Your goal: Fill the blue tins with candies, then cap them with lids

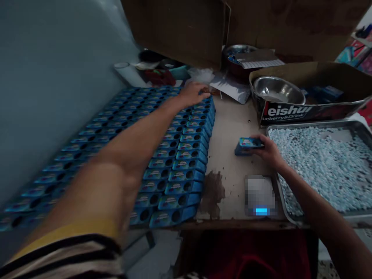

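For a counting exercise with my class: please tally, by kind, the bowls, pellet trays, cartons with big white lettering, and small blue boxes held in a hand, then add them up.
Bowls: 2
Pellet tray: 1
White-lettered carton: 1
Blue box in the right hand: 1
Total: 5

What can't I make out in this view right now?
All in the head view:
- Left hand: motion blur hides whether it grips anything.
- Blue boxes: some are hidden under the left forearm; fine print too small.
- Grey item: pixelated.
- Metal tray: right side cut off by picture edge.
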The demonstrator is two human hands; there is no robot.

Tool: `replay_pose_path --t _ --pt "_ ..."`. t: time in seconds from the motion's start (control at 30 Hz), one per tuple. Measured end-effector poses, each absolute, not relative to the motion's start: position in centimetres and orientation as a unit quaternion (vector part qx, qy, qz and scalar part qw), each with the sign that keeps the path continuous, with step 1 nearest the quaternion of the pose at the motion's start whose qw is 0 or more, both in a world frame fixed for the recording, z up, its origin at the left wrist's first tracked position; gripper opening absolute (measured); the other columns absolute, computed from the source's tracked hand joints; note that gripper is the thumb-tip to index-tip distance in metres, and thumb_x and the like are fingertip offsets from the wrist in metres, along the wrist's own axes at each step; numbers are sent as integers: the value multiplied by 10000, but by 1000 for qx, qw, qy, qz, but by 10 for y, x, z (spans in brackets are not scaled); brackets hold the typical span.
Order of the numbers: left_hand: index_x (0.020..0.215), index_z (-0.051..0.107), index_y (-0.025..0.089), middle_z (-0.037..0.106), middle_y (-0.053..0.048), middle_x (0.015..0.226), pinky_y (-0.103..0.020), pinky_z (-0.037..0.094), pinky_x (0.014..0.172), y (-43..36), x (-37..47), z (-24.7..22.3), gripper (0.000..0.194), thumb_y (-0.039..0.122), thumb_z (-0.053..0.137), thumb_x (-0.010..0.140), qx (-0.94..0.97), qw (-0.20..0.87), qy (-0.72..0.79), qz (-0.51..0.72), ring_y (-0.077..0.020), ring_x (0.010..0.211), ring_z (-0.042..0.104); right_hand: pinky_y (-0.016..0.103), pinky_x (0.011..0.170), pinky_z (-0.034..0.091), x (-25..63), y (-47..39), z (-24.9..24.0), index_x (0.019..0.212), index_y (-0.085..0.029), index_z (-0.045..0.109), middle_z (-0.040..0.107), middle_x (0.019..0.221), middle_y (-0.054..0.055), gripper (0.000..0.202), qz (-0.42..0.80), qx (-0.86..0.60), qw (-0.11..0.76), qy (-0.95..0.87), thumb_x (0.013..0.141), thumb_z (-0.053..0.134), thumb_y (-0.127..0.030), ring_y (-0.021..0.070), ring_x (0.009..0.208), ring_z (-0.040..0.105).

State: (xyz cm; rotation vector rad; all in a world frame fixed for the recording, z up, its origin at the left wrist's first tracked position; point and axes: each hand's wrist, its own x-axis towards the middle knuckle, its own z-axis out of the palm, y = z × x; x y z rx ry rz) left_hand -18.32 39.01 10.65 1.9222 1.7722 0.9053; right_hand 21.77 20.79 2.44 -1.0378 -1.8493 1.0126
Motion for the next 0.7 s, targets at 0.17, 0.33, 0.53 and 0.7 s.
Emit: replay_pose_path --t 0.17,0.33,0.53,0.7 --pt "1389 692 213 802 -47 1196 -350 595 1017 264 -91 123 1032 230 1116 449 800 313 433 271 -246 1088 757 366 865 592 224 193 62 1137 -254 784 805 1065 26 450 373 -406 440 -709 744 954 -394 251 993 723" --pt "1193 690 221 768 -21 1082 -314 581 896 158 12 112 609 348 1012 692 777 329 388 371 -211 976 741 386 892 630 244 147 86 1191 -265 776 793 1147 42 434 327 -401 470 -715 798 922 -377 257 1060 718" --pt "1079 676 215 715 20 976 -261 524 808 82 56 73 472 284 964 711 711 321 448 437 -169 880 669 475 1002 645 331 86 67 1528 -342 635 660 1499 95 691 301 -426 385 -761 869 839 -319 308 1277 678" --pt "1052 671 227 702 34 903 -253 537 752 35 57 33 450 267 942 694 643 396 494 431 -169 819 666 628 1203 462 390 67 40 1614 -207 578 605 1568 243 653 105 -611 73 -781 1027 694 -469 458 1444 556"
